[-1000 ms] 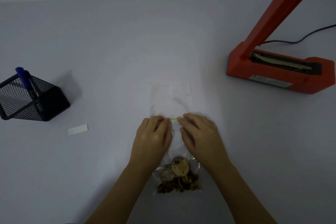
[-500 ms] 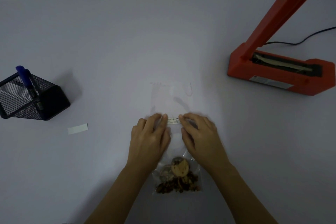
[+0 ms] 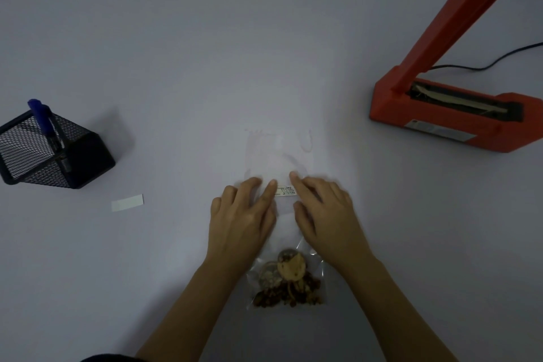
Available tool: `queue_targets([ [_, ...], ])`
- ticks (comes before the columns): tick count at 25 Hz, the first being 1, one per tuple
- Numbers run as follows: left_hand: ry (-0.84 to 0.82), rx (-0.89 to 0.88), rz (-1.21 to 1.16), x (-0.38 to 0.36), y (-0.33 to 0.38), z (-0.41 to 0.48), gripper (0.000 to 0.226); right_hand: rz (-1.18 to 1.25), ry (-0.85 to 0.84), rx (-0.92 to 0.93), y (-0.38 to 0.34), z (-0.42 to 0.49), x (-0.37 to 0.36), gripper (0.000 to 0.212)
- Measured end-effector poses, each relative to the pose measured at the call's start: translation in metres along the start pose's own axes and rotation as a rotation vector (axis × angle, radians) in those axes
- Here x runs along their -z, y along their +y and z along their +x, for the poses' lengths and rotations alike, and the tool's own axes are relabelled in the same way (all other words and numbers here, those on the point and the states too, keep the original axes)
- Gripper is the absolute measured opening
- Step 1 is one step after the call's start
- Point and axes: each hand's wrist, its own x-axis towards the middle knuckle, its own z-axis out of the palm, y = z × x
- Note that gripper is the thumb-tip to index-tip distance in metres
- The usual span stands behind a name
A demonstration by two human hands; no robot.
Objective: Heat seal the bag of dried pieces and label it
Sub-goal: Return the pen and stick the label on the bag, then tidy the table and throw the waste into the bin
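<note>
- Lying flat on the pale grey table, between the hands: clear plastic bag of brown dried pieces; likely light, limp, slippery; best held by its empty upper edges.
- Left hand, right hand: fingers extended, gripping nothing, pressing white handwritten label strip mid-bag.
- Hidden: label ends; writing illegible; sealed or not, cannot tell.

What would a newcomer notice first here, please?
Probably the red sealer at far right, its arm raised. Then the left hand and right hand at centre, pressing a written label onto the clear bag, whose dried pieces lie nearest the camera. A mesh holder with a pen sits far left.
</note>
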Motion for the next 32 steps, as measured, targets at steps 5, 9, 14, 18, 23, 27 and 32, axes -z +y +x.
queue_targets([
  [5,0.076,0.148,-0.224,0.022,-0.001,-0.001,0.046,0.465,0.161,-0.274,-0.010,-0.003,0.019,0.037],
  [9,-0.091,0.507,-0.467,0.032,0.016,-0.041,0.060,0.445,0.043,-0.590,-0.027,-0.050,0.034,0.052],
  [14,-0.190,0.684,-0.617,0.033,0.040,-0.075,0.068,0.535,-0.152,-0.723,-0.049,-0.078,0.030,0.083],
  [18,-0.174,0.682,-0.629,0.033,0.030,-0.057,0.069,0.541,-0.140,-0.685,-0.056,-0.052,0.025,0.075],
  [23,-0.090,0.632,-0.592,0.034,-0.008,0.017,0.068,0.607,-0.048,-0.609,-0.052,0.028,0.017,0.070],
  [27,0.024,0.617,-0.612,0.037,-0.036,0.091,0.065,0.638,0.036,-0.567,-0.044,0.113,0.012,0.070],
  [32,0.056,0.611,-0.593,0.037,-0.055,0.147,0.061,0.590,0.065,-0.534,-0.032,0.177,0.005,0.067],
])
